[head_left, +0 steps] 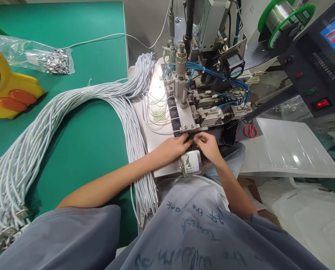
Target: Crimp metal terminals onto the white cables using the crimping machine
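My left hand (176, 146) and my right hand (207, 145) meet at the near end of a metal machine (184, 116), just below its front plate. Both have their fingers pinched together around something too small to make out. Thin white cables (159, 122) run from the machine's dark slotted edge to a big bundle of white cables (80, 95) on the left. A clear bag with a white label (192, 163) lies just below my hands, close to my shirt.
A green table (99, 135) fills the left, with a bag of metal parts (57, 62) and a yellow object (9, 82). Right of the machine are a phone (229, 133), red scissors (250, 131), a white sheet (296, 146), a solder spool (280, 17) and a control panel (313, 71).
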Tool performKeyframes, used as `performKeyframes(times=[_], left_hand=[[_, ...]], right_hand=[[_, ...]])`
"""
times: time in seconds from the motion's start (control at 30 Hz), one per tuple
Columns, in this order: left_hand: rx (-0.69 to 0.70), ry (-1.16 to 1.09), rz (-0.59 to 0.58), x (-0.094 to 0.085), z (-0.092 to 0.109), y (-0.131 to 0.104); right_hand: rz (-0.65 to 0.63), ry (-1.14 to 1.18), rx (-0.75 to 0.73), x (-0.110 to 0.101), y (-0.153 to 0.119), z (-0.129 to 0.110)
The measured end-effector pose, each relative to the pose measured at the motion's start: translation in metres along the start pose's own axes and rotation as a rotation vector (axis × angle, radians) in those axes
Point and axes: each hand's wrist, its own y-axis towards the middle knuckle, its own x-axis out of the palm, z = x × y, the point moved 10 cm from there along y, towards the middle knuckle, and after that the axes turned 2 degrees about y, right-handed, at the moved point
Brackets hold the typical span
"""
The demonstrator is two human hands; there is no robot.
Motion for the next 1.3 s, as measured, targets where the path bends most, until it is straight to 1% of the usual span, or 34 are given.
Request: performKeyframes(times=[0.1, 0.23, 0.3, 0.4, 0.53, 0.6, 0.63, 0.67, 0.7, 0.73, 0.77, 0.83, 0.87, 0.9, 0.93, 1.0, 1.07, 1.23, 1.3], left_hand=[[-0.005, -0.008, -0.014, -0.002, 0.0, 0.001], [-0.022, -0.01, -0.041, -0.001, -0.002, 0.003], [-0.035, -0.012, -0.042, -0.003, -0.002, 0.002], [-0.085, 0.004, -0.055, -0.007, -0.004, -0.001], [-0.193, 0.021, -0.16, -0.004, -0.011, -0.01], [-0.242, 0.008, -0.193, -0.002, -0.016, -0.013], [-0.259, -0.002, -0.203, -0.002, -0.018, -0.014], [-0.272, -0.011, -0.215, -0.002, -0.019, -0.015], [-0.284, -0.017, -0.227, -0.001, -0.021, -0.016], [-0.299, -0.016, -0.239, -0.001, -0.023, -0.017], [-0.319, -0.006, -0.249, -0.001, -0.025, -0.018], [-0.369, 0.025, -0.26, -0.002, -0.031, -0.021], [-0.395, 0.041, -0.262, -0.002, -0.034, -0.022], [-0.42, 0.053, -0.266, -0.002, -0.037, -0.023], [-0.44, 0.059, -0.273, -0.002, -0.038, -0.024], [-0.46, 0.062, -0.291, -0.001, -0.04, -0.025], [-0.463, 0.069, -0.306, 0.001, -0.04, -0.026], [-0.454, 0.112, -0.318, 0.002, -0.043, -0.026], [-0.454, 0.122, -0.333, 0.003, -0.045, -0.027]], right_hand=[[0.003, -0.006, 0.018, 0.0, 0.0, 0.003], [-0.053, 0.047, 0.145, 0.007, -0.002, 0.021], [-0.059, 0.047, 0.117, 0.008, -0.003, 0.02], [-0.032, 0.023, 0.018, 0.008, -0.003, 0.012], [-0.014, 0.019, -0.003, 0.012, -0.003, 0.013], [-0.006, 0.011, -0.01, 0.011, -0.003, 0.015], [0.004, 0.002, -0.01, 0.006, -0.002, 0.017], [0.032, -0.014, -0.008, -0.002, -0.001, 0.02], [0.091, -0.043, -0.007, -0.017, -0.001, 0.022], [0.189, -0.09, -0.008, -0.037, -0.001, 0.024], [0.317, -0.164, -0.007, -0.062, -0.003, 0.026], [0.597, -0.395, 0.015, -0.113, -0.012, 0.025], [0.693, -0.532, 0.052, -0.133, -0.016, 0.026], [0.744, -0.657, 0.105, -0.147, -0.017, 0.029], [0.756, -0.76, 0.169, -0.157, -0.015, 0.034], [0.715, -0.878, 0.286, -0.166, -0.007, 0.047], [0.687, -0.923, 0.337, -0.167, 0.003, 0.056], [0.732, -0.962, 0.279, -0.164, 0.017, 0.058], [0.727, -0.964, 0.255, -0.165, 0.019, 0.059]])
